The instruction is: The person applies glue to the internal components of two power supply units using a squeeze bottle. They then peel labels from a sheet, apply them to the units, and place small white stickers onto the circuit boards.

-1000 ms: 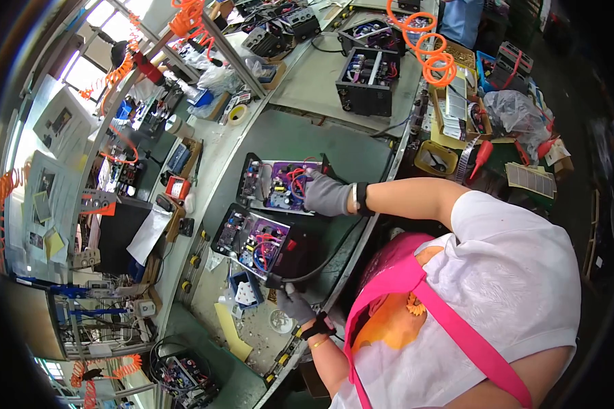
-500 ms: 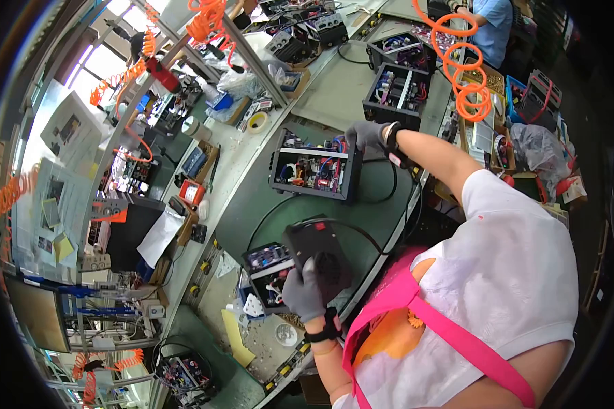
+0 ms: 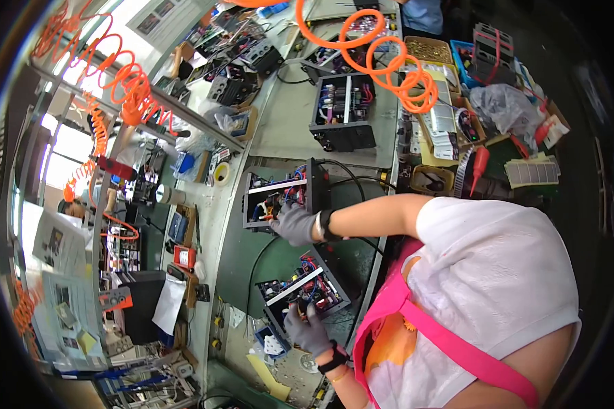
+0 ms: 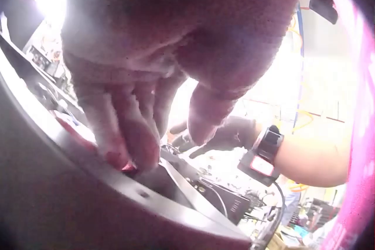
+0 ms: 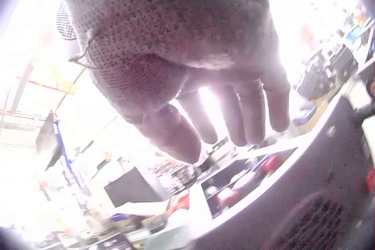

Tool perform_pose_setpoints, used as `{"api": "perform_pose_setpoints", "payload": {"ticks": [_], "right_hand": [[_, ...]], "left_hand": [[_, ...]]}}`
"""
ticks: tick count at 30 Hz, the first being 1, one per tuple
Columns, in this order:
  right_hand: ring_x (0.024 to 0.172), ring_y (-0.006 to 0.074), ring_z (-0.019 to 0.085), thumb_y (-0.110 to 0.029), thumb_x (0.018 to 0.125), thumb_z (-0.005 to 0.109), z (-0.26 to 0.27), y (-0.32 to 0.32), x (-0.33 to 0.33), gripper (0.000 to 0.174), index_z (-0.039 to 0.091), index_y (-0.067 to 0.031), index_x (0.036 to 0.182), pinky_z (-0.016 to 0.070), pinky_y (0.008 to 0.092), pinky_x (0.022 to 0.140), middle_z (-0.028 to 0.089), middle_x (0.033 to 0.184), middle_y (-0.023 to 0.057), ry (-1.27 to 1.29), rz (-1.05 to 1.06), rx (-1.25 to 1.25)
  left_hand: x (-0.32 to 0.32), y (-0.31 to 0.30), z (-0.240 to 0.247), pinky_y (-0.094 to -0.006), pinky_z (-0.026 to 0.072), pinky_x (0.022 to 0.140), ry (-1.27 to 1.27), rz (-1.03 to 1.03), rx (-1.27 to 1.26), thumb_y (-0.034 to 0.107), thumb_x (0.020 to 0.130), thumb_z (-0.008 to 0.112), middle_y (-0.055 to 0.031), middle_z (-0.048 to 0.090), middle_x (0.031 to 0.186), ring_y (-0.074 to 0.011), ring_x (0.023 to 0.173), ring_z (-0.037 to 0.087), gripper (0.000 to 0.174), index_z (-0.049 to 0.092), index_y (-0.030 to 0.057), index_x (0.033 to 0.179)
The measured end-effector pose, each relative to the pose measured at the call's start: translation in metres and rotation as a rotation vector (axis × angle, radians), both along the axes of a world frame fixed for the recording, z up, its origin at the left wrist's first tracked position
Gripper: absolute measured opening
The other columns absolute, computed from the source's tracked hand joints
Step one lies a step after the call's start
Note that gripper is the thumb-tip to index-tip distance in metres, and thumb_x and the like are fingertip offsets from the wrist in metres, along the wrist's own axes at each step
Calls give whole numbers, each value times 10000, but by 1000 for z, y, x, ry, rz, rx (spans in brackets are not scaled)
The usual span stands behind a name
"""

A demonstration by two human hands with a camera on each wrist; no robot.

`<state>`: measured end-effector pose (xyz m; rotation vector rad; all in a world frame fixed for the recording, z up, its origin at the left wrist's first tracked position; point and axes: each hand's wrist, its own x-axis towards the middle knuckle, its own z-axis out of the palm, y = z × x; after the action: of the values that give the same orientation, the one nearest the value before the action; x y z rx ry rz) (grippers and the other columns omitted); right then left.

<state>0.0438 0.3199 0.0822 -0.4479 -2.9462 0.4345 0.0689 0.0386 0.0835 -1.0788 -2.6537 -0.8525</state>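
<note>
Two black metal housings with exposed circuit boards and wires lie side by side on the green bench mat. My right hand (image 3: 295, 223) reaches over the open side of the upper housing (image 3: 310, 187); in the right wrist view the fingers of this grey-gloved hand (image 5: 187, 56) hang down, nearly straight, above the frame. The left hand (image 3: 308, 330) is at the lower edge of the other housing (image 3: 334, 283), which lies tilted. Seen from the left wrist, that hand (image 4: 170, 45) has its fingers pointing down at the housing's rim (image 4: 140, 194), thumb apart. Fingertip contact is unclear.
Another open housing (image 3: 344, 112) stands farther up the bench. Orange coiled hoses (image 3: 389, 61) hang overhead. Black cables (image 3: 355, 178) run beside the housings. A small blue bin (image 3: 271, 342) and yellow paper (image 3: 268, 376) lie below; stocked trays (image 3: 428, 51) stand at upper right.
The lower housing has turned from its raised, tipped pose to lie with its open side up. My right hand has moved from the upper housing's corner to over its opening. The view has shifted.
</note>
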Motion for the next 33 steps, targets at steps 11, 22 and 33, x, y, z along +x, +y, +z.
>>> {"api": "perform_pose_setpoints", "payload": {"ticks": [11,22,33], "right_hand": [[938,294,561,-165,686,650,-33,-1,7,261,636,-86,935,442,461,754,630,865,82,252,183,8],[1030,249,529,-205,772,576,-25,75,6,319,635,-208,1086,399,460,871,617,1021,26,202,471,419],[1021,277,590,-193,742,688,-71,-26,233,328,667,-101,1055,467,375,881,640,1027,114,629,-546,-472]], "left_hand": [[-17,-70,-11,-431,427,690,217,-256,-379,560,688,686,-89,566,756,-310,759,542,454,590,119,743],[18,-71,-48,-440,419,492,74,-107,-169,586,686,718,-119,547,590,-338,541,555,552,536,80,558],[21,-65,-46,-485,430,598,-6,-44,-288,593,741,664,-143,574,687,-366,679,558,566,574,41,655]]}}
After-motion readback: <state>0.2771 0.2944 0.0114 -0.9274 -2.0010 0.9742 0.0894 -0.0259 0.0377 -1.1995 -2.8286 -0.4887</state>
